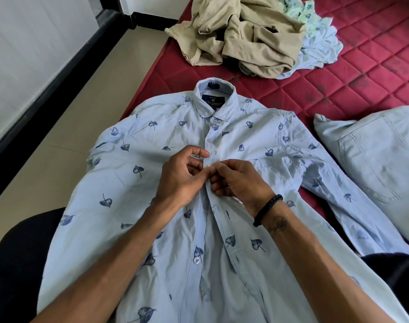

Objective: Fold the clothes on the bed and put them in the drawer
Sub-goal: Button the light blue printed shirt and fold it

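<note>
A dark navy label (pixel 213 100) sits inside the collar of the light blue leaf-print shirt (pixel 138 183); its white lettering is blurred, the ending seeming to read "GINGER"; smaller lines stay illegible.

A red quilted mattress (pixel 373 54) fills the upper right, its surface stitched in a diamond pattern with faint dark smudges in places. To its left lies a pale beige tiled floor (pixel 82 127), running diagonally from the top towards the lower left. A black skirting (pixel 59 85) borders the floor along the base of a white wall (pixel 31 43) at the upper left. The skirting turns a corner near the top, just beside the mattress edge.
</note>
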Available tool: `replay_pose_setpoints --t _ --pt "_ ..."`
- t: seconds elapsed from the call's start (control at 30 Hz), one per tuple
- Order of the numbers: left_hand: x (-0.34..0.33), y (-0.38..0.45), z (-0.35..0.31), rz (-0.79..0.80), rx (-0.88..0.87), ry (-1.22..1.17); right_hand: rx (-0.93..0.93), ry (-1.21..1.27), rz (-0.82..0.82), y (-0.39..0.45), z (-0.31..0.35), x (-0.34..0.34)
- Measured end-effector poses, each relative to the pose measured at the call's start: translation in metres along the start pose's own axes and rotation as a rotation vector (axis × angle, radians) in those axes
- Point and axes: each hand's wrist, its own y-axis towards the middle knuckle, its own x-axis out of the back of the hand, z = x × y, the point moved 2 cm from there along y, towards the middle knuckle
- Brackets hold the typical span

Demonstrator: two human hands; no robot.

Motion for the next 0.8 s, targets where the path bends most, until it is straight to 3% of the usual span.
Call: replay_pose_setpoints --t 0.07,0.17,0.27,0.4,0.63,0.73,0.8 --pt "0.002 -0.002 -0.005 -0.041 -0.048 0.075 0.061 -0.098 -0.007 -0.006 0.003 -0.001" --pt "0.011 -0.012 -0.015 -0.114 -0.197 0.301 0.222 -0.507 -0.036 -0.036 0.011 0.008" --pt "0.017 -0.040 -0.027 -0.004 -0.279 0.461 0.267 -0.751 -0.066 -0.084 0.007 0.021" --pt "0.006 -0.088 -0.017 0.193 -0.217 0.614 0.259 -0.859 -0.105 -0.102 -0.025 0.013" --pt "-0.018 -0.099 -0.009 0.018 -0.081 0.714 0.308 -1.169 -0.313 -0.092 -0.051 -0.005" --pt "-0.018 -0.099 -0.019 0.005 -0.090 0.840 0.363 -1.218 -0.320 -0.088 -0.048 -0.011" --pt "-0.010 -0.097 -0.021 -0.049 -0.059 0.784 0.396 -1.304 -0.304 -0.087 -0.045 -0.018"
